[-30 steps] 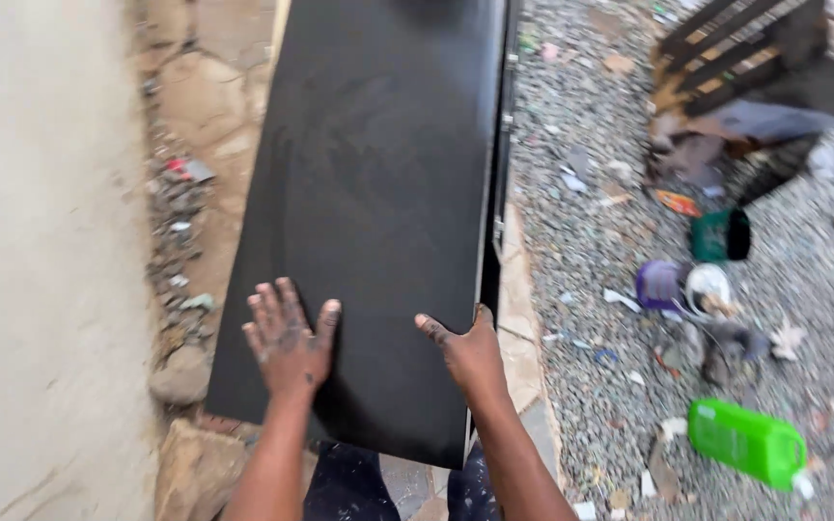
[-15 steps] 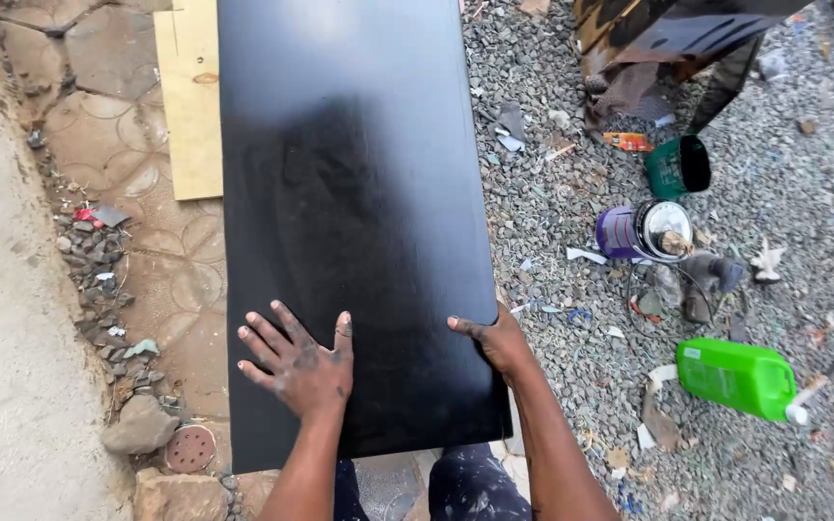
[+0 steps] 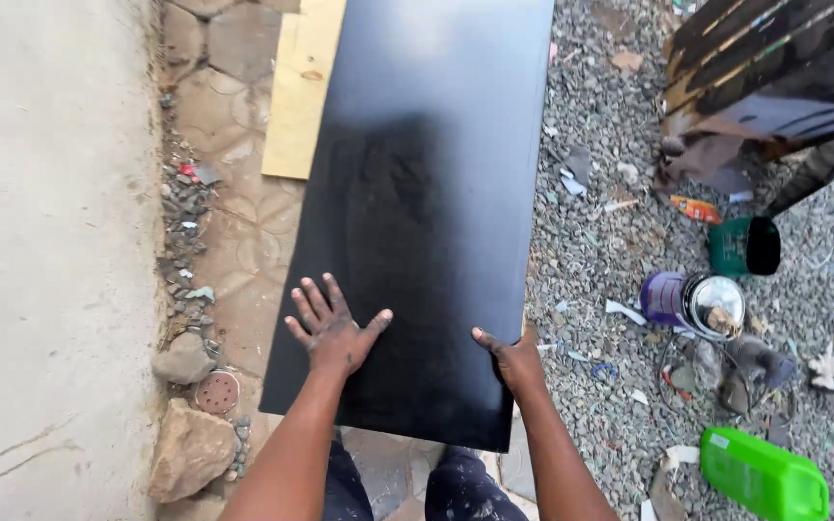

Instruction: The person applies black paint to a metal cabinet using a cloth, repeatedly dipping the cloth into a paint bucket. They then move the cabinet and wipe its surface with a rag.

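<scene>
Pressing flat, fingers spread wide, left hand [image 3: 332, 328] steadies glossy black rectangular panel [image 3: 427, 203]; right hand [image 3: 512, 359] grips its 5 o'clock edge. Risk: slips, scratches on gravel [image 3: 610, 251].

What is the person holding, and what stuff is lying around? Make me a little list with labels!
Left hand: flat, fingers spread on the black board
Right hand: gripping the board's right edge
Board: big, black, shiny
Under the board: pale wooden plank
Left side: rocks along a wall
Right side, on gravel: green jug, purple can, green pot
</scene>
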